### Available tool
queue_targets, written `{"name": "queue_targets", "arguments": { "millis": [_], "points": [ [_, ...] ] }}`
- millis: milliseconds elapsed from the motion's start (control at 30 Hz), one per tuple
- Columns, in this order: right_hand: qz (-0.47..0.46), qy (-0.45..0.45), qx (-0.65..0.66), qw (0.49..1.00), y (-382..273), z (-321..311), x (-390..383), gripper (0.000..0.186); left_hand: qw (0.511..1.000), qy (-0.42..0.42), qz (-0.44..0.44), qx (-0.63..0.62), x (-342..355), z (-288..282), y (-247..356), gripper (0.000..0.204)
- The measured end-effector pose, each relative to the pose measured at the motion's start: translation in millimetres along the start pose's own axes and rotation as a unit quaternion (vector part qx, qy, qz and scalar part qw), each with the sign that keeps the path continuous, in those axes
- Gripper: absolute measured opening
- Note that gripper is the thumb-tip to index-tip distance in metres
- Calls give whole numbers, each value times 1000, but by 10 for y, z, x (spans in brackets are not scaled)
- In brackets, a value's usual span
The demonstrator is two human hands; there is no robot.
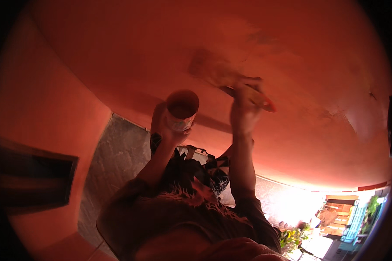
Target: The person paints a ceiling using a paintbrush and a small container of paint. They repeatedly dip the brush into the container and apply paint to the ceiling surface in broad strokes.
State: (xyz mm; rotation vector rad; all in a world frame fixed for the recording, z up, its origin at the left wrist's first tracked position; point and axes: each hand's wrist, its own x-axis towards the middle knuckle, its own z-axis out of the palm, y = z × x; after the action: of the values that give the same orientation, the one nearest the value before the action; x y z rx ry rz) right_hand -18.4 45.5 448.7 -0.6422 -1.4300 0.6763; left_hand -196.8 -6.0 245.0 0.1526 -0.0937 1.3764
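My left hand [174, 134] is wrapped round a paint can [181, 122], a small cylinder with a patterned outside. Its open top faces up toward me, and the inside is dark reddish; how full it is I cannot tell. Farther right and higher, my right hand [245, 106] grips a paintbrush [269, 105] whose red handle end sticks out past the fingers. Motion smears the brush's head, which is at or close to the orange-red wall [161, 48]. Darker patches and smudges mark the wall around it.
A grey tiled floor [113, 152] lies below at the left, beside a side wall with a dark framed opening [35, 176]. Bright daylight enters at the lower right, where green plants [292, 238], a stack of wooden boards [335, 216] and a light-blue structure [356, 222] stand.
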Motion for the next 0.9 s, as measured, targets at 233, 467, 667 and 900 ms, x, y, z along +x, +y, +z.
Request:
{"name": "queue_targets", "arguments": {
  "millis": [233, 467, 667, 900],
  "points": [
    [156, 8, 226, 962, 85, -587, -108, 3, 998, -42, -43, -6, 61, -162, -176, 75],
    [188, -35, 148, 970, 131, -1111, -261, 9, 992, -40, -123, 5, 257, -91, -450, 84],
    [243, -118, 175, 947, -302, -1291, -33, 11, 988, -42, -140, -43, 340, -228, -673, 99],
    [189, -149, 15, 970, -569, -1208, -155, 21, 988, 15, -154, 1, 393, 4, -864, 98]
  ]
}}
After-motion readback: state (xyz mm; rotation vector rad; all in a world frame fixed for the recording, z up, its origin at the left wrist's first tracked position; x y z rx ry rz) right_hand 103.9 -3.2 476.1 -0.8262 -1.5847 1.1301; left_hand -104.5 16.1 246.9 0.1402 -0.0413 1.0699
